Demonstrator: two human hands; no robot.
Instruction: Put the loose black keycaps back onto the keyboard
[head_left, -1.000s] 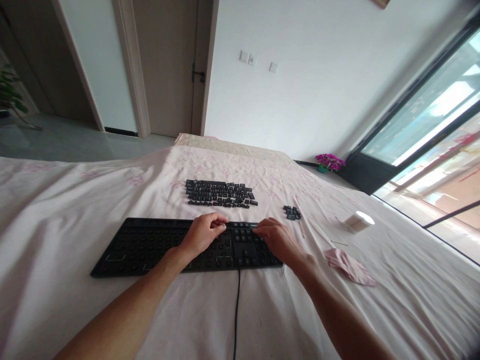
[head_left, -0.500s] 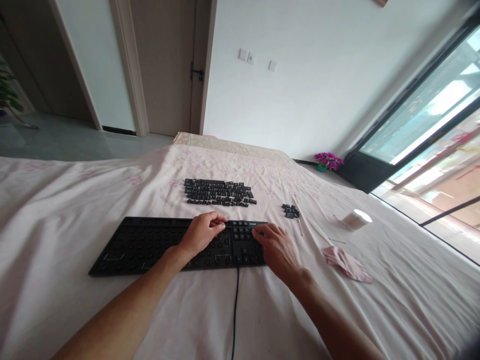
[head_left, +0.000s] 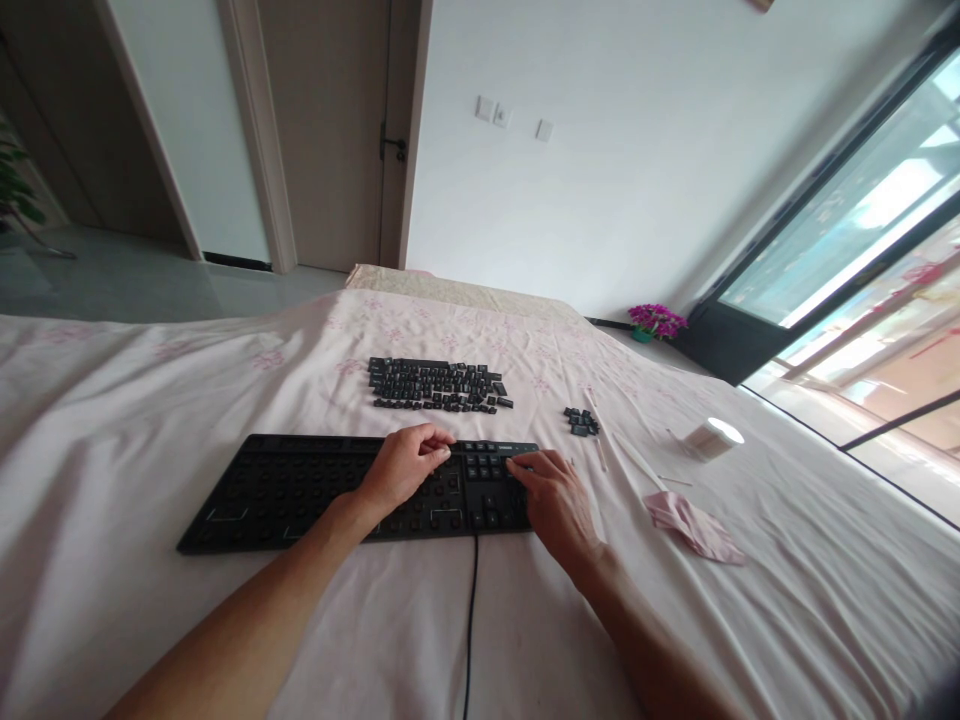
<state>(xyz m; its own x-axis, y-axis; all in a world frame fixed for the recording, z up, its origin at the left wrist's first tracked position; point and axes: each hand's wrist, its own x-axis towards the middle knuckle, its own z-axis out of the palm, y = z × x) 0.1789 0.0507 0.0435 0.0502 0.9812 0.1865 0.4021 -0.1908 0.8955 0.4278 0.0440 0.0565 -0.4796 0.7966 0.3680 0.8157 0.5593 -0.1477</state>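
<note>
A black computer keyboard [head_left: 307,490] lies flat on the bedsheet, most of its left part bare of keycaps. Keycaps sit on its arrow, navigation and number-pad areas at the right. My left hand [head_left: 405,465] rests over its middle, fingers curled at the far edge and the thumb against the forefinger. Over the number pad, my right hand [head_left: 559,500] has its fingers bent together, with the tips down at the keys; whatever is between them is hidden. Beyond the keyboard, loose black keycaps [head_left: 435,385] lie in rows. A smaller group of keycaps [head_left: 582,422] is farther right.
A cable [head_left: 471,620] runs from the keyboard toward me. On the right lie a pink cloth [head_left: 694,525], a white round container [head_left: 716,438] and thin cotton-swab-like sticks [head_left: 598,445]. The patterned bedsheet [head_left: 285,345] is wrinkled. A wall and a door [head_left: 326,130] stand beyond.
My right hand has shifted slightly, its wrist lower and its fingers more bent at the number pad. My left hand and the keyboard have stayed in place.
</note>
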